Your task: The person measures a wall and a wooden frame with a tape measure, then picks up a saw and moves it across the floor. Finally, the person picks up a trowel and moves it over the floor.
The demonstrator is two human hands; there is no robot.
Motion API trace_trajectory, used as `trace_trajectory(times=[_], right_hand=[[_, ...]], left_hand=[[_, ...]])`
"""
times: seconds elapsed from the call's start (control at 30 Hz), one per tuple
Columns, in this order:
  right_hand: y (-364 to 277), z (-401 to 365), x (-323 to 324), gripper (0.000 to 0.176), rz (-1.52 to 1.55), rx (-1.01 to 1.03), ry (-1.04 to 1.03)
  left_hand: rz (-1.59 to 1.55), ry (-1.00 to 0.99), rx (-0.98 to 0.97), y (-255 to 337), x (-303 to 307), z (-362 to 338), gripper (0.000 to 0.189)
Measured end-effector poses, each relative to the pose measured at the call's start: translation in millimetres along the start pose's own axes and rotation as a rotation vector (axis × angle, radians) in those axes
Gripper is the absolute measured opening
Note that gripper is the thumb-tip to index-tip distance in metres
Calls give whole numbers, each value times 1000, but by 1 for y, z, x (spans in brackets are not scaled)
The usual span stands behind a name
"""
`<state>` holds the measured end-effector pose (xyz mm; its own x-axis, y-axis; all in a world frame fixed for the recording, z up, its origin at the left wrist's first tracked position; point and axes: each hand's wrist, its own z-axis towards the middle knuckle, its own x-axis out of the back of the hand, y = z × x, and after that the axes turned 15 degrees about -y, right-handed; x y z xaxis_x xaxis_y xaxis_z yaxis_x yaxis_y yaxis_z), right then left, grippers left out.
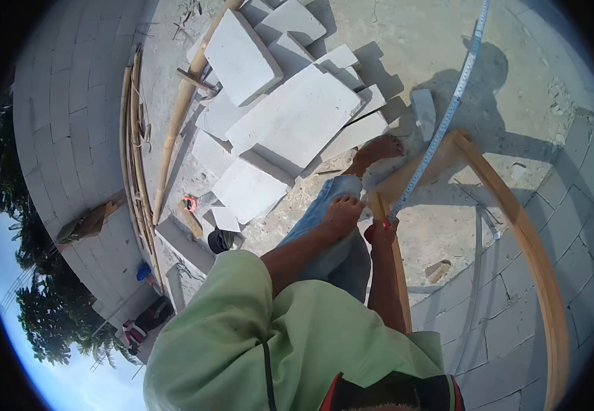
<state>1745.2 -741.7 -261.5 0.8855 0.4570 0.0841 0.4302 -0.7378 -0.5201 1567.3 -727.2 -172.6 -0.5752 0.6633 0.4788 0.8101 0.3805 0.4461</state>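
Observation:
My left hand (343, 216) rests on the jeans (328, 250) at the bent knee, fingers draped over it, with nothing visible in it. Just to its right, my right hand (381, 234) is closed around a tape measure, with a bit of red showing at the fingers. The extended white tape blade (441, 130) runs from there to the upper right. Beside the right hand stands a wooden frame (516, 212), one of its bars passing along the forearm. A bare foot (379, 149) is on the ground near the frame's corner.
White blocks (304, 113) lie piled ahead and to the left. Bamboo poles (136, 144) lean by a block wall (64, 116) on the left. Another block wall (516, 294) is at the right. A small block (423, 114) lies near the foot. Shadows cross the concrete.

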Motion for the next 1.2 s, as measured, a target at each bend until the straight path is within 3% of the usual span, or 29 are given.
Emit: trace_trajectory(times=[0.03, 0.1, 0.13, 0.17, 0.27, 0.33, 0.53, 0.63, 0.7, 0.73, 0.8, 0.9, 1.0, 1.13, 1.2], right_hand=[[5, -8, 1, 40, -32, 114, 57], [-3, -27, 4, 44, -75, 61, 94], [-3, -34, 6, 46, -217, 73, 138], [-22, -57, 3, 47, -53, 85, 91], [-25, -85, -6, 47, -123, 146, 89], [-27, -102, -14, 40, -52, 60, 48], [-38, -163, -57, 46, -179, 136, -123], [-45, -198, -86, 43, -84, 54, -310], [-19, -199, -101, 40, -266, 116, -500], [-11, -202, -110, 40, -283, 119, -509], [1, -209, -126, 37, -376, 192, -633], [35, -203, -148, 38, -660, 363, -639], [1, -250, -194, 38, -739, 272, -639], [25, -275, -248, 40, -702, 332, -580], [22, -298, -277, 36, -658, 291, -527]], left_hand=[[-56, 33, -33, -8, -9, -22, 32], [-121, 96, -60, -21, -20, -68, 33], [-298, 198, -49, -29, -19, -94, 32], [-476, 299, -40, -36, -17, -121, 31], [-556, 517, 44, -63, -3, -197, 29], [-674, 543, 170, -87, -16, -247, 30], [-1000, 646, 400, -122, -79, -369, 36], [-1306, 721, 398, -120, -76, -393, 37], [-1421, 773, 186, -124, -80, -391, 39], [-1256, 716, 169, -128, -79, -398, 43], [-1343, 702, 199, -129, -75, -408, 44], [-1524, 691, 215, -156, -99, -431, 46], [-1413, 698, 213, -198, -145, -475, 47], [-1406, 808, 289, -295, -229, -547, 44], [-1597, 835, 360, -329, -252, -592, 45]])
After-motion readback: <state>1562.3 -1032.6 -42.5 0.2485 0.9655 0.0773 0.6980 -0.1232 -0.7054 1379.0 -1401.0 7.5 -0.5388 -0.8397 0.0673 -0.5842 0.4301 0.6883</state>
